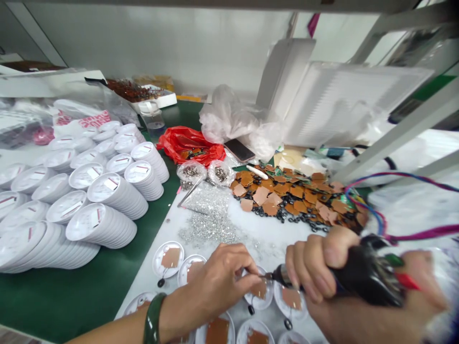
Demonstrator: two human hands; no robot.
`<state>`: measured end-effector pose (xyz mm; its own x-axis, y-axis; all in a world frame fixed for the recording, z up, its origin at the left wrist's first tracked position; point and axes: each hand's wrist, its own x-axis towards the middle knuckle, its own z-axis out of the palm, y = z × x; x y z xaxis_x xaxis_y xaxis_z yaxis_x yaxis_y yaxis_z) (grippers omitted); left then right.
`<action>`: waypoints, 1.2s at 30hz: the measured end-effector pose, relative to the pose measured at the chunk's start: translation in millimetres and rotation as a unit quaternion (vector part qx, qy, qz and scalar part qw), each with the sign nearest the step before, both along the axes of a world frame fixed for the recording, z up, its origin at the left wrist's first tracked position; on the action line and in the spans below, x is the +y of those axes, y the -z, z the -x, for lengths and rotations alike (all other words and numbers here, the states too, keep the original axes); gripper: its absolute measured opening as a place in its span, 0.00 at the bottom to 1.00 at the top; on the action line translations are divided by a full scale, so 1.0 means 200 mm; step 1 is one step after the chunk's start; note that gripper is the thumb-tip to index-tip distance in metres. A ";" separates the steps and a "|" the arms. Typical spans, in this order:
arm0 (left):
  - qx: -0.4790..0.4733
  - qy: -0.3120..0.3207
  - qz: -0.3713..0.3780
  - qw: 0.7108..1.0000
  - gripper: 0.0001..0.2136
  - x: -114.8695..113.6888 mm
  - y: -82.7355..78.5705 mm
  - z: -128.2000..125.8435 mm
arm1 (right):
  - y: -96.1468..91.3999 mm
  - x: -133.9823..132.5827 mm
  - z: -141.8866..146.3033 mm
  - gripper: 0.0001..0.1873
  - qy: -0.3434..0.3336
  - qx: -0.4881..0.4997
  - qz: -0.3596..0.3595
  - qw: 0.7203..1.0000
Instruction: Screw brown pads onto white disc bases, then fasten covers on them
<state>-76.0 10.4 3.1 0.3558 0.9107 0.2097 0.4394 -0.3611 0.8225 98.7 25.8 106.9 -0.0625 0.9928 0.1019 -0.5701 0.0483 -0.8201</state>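
Steadying a black power driver (369, 273), it seems, the person's right hand (319, 267) wraps its body at lower right, while the left hand (224, 272), fingertips pinched on what cannot be told, apparently guides the bit (267, 276) over a white dish (263, 305) bearing a brown board (258, 290), lower centre.

Stacks of dishes (122, 206) stand on the desk (118, 270) at the left. Right of them, single dishes (157, 261) lie nearest, small parts (210, 227) behind these, then an open bag (211, 154). A pile of boards (296, 191) lies right of the parts, a phone (239, 150) behind its left end.
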 end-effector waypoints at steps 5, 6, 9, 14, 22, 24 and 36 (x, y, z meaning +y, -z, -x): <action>-0.029 0.008 0.018 0.999 0.07 0.00 -0.05 -0.02 | 0.01 0.01 0.04 0.30 -0.012 0.016 0.016 1.000; -0.039 0.014 0.027 0.999 0.07 0.00 -0.06 -0.02 | 0.00 0.01 0.03 0.30 -0.016 0.018 0.020 1.000; -0.074 0.022 0.054 0.996 0.06 -0.01 -0.07 -0.01 | -0.02 0.02 0.03 0.31 -0.024 0.024 0.023 0.999; -0.107 0.025 0.077 0.991 0.06 -0.03 -0.05 -0.02 | -0.03 0.01 0.02 0.31 -0.052 0.017 0.020 0.998; -0.030 0.007 0.021 0.999 0.08 -0.09 -0.04 0.00 | -0.03 -0.01 0.03 0.29 -0.073 0.014 0.004 0.997; -0.011 0.033 0.016 0.999 0.05 -0.09 -0.04 0.01 | -0.02 0.00 0.03 0.30 -0.066 0.016 0.009 0.998; 0.275 0.038 -0.304 0.911 0.07 -0.21 0.13 -0.07 | 0.16 0.04 0.10 0.29 -0.055 -0.018 0.007 0.998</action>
